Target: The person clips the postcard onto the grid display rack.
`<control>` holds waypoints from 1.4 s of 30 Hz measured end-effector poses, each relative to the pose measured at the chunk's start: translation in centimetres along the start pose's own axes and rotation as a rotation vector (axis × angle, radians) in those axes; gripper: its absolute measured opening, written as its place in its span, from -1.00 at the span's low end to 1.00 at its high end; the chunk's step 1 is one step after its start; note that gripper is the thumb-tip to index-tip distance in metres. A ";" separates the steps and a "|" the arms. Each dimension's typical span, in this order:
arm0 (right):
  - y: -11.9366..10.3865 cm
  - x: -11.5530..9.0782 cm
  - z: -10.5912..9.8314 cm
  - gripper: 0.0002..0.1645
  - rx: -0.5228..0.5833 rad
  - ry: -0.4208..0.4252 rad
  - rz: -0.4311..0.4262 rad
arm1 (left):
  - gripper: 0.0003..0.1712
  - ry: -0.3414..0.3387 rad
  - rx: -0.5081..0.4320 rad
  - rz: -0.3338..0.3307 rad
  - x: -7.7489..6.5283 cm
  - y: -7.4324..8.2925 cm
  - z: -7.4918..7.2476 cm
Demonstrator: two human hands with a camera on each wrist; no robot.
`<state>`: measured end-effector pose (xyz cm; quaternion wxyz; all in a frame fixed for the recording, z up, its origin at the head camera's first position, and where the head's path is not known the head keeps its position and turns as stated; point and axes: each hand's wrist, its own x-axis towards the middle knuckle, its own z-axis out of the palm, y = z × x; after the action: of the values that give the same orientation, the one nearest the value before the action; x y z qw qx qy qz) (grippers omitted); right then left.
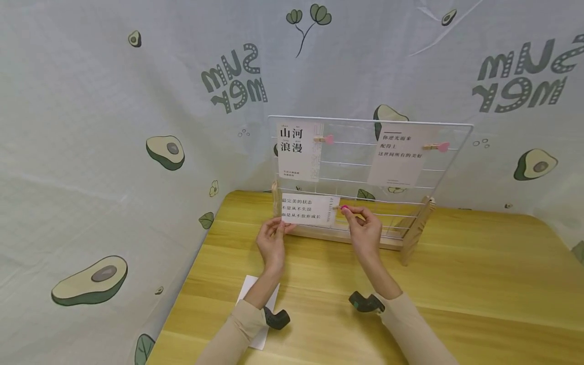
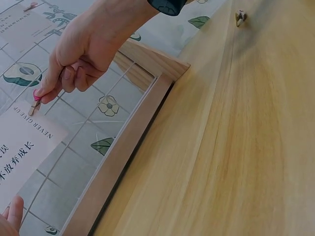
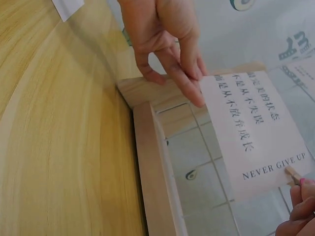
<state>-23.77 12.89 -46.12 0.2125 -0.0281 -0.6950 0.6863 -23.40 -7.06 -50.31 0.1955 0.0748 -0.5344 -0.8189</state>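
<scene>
A white card with printed characters and "NEVER GIVE UP" lies sideways against the lower part of a white wire grid rack. My left hand pinches the card's lower left corner, thumb in front and fingers partly hidden behind. At the card's right edge, my right hand pinches a small wooden clothespin with a bright pink end between thumb and index finger. The clothespin's tip overlaps the printed edge; the head view is too small to tell whether it bites the wire too.
Two more cards hang higher on the grid, the left card and the right card, each with a pink-ended clothespin. White paper lies under my left forearm. Another clothespin is on the wooden table.
</scene>
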 end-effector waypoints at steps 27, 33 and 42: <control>0.7 -0.4 0.9 -0.74 -0.108 0.104 -0.058 | -0.32 -0.219 0.230 -0.021 -1.6 0.0 0.6; -0.9 -1.1 1.1 -0.74 -0.109 0.100 -0.065 | -0.29 -0.248 0.319 0.001 -1.5 0.0 0.3; -2.6 -1.5 1.1 -0.77 -0.056 0.084 -0.067 | -0.26 -0.272 0.305 0.006 -1.0 -0.1 0.3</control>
<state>-22.10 11.25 -43.96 0.2634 -0.0393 -0.7051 0.6572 -22.62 -6.38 -50.42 0.1103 -0.0093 -0.6739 -0.7305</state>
